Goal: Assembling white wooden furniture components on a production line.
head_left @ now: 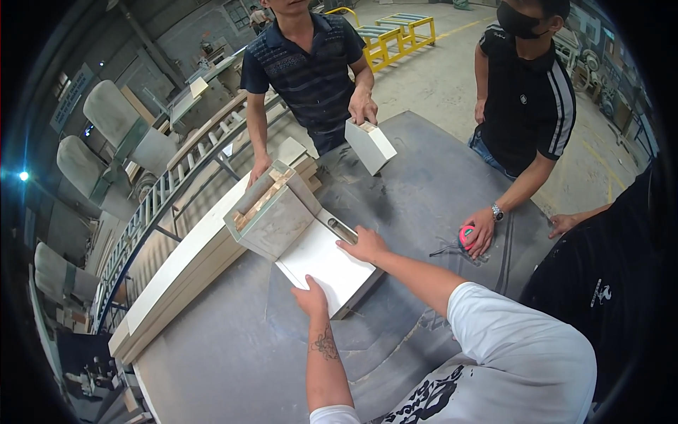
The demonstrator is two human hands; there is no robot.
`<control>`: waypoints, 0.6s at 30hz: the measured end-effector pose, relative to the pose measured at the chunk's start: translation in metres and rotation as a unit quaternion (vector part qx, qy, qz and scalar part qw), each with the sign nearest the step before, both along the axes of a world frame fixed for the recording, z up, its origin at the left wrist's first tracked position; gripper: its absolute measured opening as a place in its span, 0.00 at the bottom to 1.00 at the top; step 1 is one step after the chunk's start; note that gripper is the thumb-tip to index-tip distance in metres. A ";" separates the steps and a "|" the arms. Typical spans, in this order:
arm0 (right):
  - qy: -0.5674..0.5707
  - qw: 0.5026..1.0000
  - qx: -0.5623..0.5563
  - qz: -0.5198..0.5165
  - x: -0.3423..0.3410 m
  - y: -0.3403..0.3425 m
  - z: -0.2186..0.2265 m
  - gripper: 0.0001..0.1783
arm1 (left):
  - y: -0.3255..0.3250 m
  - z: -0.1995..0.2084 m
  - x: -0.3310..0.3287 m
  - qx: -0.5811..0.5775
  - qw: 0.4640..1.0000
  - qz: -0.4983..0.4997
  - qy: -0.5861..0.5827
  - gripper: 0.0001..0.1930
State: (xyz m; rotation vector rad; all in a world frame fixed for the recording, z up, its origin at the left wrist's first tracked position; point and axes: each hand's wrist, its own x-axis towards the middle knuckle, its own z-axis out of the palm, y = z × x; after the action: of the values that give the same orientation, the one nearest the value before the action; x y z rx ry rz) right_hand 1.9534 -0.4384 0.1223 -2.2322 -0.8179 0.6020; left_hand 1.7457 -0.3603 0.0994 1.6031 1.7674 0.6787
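Observation:
A flat white panel point(326, 267) lies on the grey table point(233, 353). My left hand point(311, 297) grips its near edge. My right hand point(364, 244) holds its right edge, next to a narrow metal strip point(342, 230). A grey open box with a wooden strip inside point(274, 212) stands tilted on the panel's far end. Across the table a person in a dark striped shirt steadies this box with one hand point(258, 169) and rests the other hand point(362, 107) on a small white block point(371, 146).
Long white boards point(185, 267) lie stacked along the table's left edge, beside a roller conveyor point(152, 205). At the right a person in black holds a pink tape measure point(467, 236) on the table. Another hand point(562, 225) rests further right. Yellow frames point(388, 35) stand behind.

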 end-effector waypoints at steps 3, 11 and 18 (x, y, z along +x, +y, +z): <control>0.010 1.000 -0.009 -0.006 0.003 0.000 0.004 0.49 | 0.002 -0.005 0.003 0.004 1.000 0.011 0.015 0.35; 0.015 0.999 -0.038 -0.005 0.001 0.000 0.011 0.49 | 0.006 -0.013 0.002 0.029 1.000 0.011 0.005 0.31; 0.023 0.999 -0.037 -0.002 0.001 -0.002 0.011 0.47 | 0.005 -0.012 0.002 0.032 0.999 0.003 0.031 0.32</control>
State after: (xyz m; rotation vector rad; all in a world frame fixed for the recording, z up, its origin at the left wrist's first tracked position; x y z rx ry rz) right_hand 1.9547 -0.4403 0.1335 -2.2781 -0.7783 0.6895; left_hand 1.7482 -0.3549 0.0873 1.6799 1.8115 0.7023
